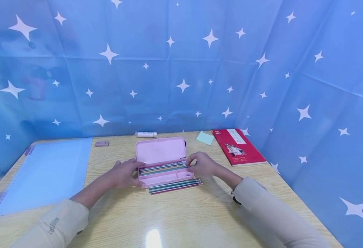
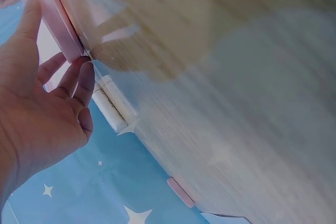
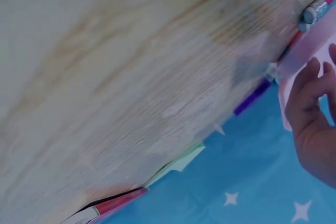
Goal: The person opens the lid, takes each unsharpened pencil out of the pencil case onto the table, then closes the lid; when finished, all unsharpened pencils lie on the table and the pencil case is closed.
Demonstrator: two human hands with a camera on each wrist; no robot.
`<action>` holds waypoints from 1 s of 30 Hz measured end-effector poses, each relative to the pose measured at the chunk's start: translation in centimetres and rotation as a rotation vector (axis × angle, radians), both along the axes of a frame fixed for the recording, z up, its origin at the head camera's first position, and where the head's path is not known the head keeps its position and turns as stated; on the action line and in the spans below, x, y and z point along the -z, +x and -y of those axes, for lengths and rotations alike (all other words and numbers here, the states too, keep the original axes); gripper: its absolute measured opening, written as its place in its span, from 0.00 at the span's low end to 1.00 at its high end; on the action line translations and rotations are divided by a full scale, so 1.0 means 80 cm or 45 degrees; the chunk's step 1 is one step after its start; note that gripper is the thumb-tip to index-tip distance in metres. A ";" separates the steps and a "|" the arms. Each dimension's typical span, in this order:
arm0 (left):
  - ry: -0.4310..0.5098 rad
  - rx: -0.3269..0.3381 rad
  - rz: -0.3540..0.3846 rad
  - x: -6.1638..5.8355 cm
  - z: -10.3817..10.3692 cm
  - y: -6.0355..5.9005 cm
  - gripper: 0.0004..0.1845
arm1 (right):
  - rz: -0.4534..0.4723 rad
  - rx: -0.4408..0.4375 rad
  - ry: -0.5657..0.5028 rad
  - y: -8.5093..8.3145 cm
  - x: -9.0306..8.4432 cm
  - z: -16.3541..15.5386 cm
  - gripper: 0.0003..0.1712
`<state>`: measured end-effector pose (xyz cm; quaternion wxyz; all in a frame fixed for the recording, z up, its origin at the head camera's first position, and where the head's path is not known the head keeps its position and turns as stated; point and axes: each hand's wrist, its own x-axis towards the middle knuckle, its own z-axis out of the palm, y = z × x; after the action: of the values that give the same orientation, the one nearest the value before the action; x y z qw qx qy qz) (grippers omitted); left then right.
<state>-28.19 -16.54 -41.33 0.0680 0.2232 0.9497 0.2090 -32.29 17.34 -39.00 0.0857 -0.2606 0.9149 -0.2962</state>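
A pink pencil case point(image 1: 161, 150) lies with its lid raised, and several pencils point(image 1: 161, 168) rest in its back compartment. My left hand point(image 1: 126, 173) grips the case's left end. In the left wrist view the thumb is at one side of the case point(image 2: 55, 19) and the fingers are at the other. At the right end, my right hand point(image 1: 201, 164) has its thumb and forefinger curled at the ends of the pencils inside, seemingly pinching them; the fingertips are partly hidden. More pencils point(image 1: 175, 186) lie on the table along the case's front.
A white tube point(image 1: 146, 134) lies behind the case, with a mauve eraser point(image 1: 102, 143) to its left. Pale green sticky notes point(image 1: 205, 137) and a red book point(image 1: 238, 147) are at the back right. A large spiral-bound pad point(image 1: 45, 172) covers the table's left side.
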 end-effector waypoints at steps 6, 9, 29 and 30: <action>-0.003 -0.007 0.015 -0.002 -0.002 0.001 0.50 | 0.015 -0.005 0.043 -0.010 0.008 0.002 0.07; -0.007 -0.006 0.010 -0.003 -0.002 0.002 0.50 | 0.023 -0.025 0.079 -0.013 0.010 0.004 0.08; 0.011 -0.003 -0.009 0.001 -0.001 0.001 0.50 | 0.037 -0.156 0.097 -0.025 0.010 0.005 0.03; 0.011 -0.006 -0.008 0.001 -0.001 0.001 0.50 | 0.033 -0.157 0.091 -0.025 0.010 0.004 0.03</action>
<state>-28.13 -16.43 -41.39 0.0634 0.2219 0.9495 0.2128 -34.29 17.04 -39.79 0.1248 -0.3095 0.9058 -0.2610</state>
